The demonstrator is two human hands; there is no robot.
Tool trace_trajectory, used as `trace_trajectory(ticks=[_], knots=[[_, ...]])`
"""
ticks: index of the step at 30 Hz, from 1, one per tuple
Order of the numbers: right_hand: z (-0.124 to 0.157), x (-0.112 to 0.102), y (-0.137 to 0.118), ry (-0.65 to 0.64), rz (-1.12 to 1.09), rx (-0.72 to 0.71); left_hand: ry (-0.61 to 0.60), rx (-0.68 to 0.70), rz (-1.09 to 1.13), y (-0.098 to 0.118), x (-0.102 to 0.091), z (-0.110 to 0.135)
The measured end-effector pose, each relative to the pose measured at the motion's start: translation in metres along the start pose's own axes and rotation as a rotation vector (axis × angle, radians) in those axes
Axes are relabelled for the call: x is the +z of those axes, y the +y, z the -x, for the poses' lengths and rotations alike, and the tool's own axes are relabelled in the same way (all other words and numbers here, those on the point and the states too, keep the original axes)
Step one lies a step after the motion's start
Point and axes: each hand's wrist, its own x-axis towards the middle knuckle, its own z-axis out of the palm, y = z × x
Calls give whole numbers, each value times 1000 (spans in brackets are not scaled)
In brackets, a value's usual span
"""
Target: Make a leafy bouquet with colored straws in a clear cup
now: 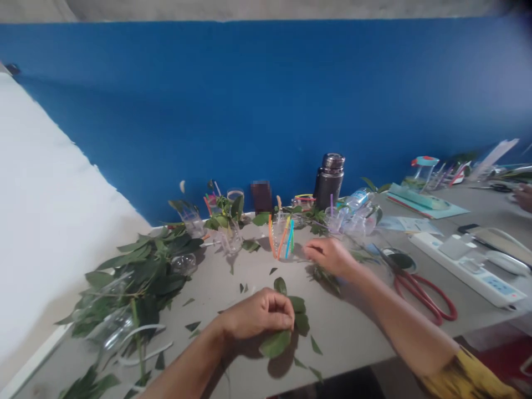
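Observation:
My left hand (260, 315) is closed in a pinch on a small sprig of green leaves (276, 343), low over the table. Several of its leaves stick out around the fingers. My right hand (332, 256) hovers to the right of a clear plastic cup (282, 244) with orange, yellow, green and blue straws along its sides. Its fingers are pressed together, and whatever may be between them is hidden. Below that hand lies a dark leafy twig (326, 278). Cut leaf pieces (316, 345) are scattered around the left hand.
A big heap of leafy branches (153, 266) with clear plastic cups covers the left side. Scissors with red handles (426, 296) and a white power strip (465, 269) lie at right. A dark thermos (330, 183) stands by the blue wall. Another person's hand (523, 197) shows far right.

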Motion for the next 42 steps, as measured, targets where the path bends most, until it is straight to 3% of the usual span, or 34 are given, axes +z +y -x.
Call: trace_trajectory(ticks=[2,4,7,16,20,23,28,30,32,37,40,42], knots=[[2,-15,10,-75,270,103,130,18,-138,-6,-3,-5],[6,-27,21,-201,486,181,377,82,-269,-7,-8,-7],[12,-32,33,-319,644,230,585,170,-315,-2,-14,-7],[14,-34,32,-382,780,138,460,145,-38,-6,0,-17],[23,-41,29,-352,808,52,503,130,28,-11,-4,-20],[36,-50,31,-233,817,40,529,122,83,-13,-7,-22],[56,-67,40,113,797,-74,516,128,96,-16,-11,-24],[58,-72,40,184,843,-44,504,157,106,-16,-11,-24],[56,-78,34,132,913,18,496,162,124,-15,-11,-23],[39,-102,5,-235,1006,122,557,137,170,-17,-9,-24],[31,-127,-2,-272,1029,171,606,155,222,-18,-9,-25],[31,-141,3,-228,1002,182,627,176,267,-18,-10,-24]])
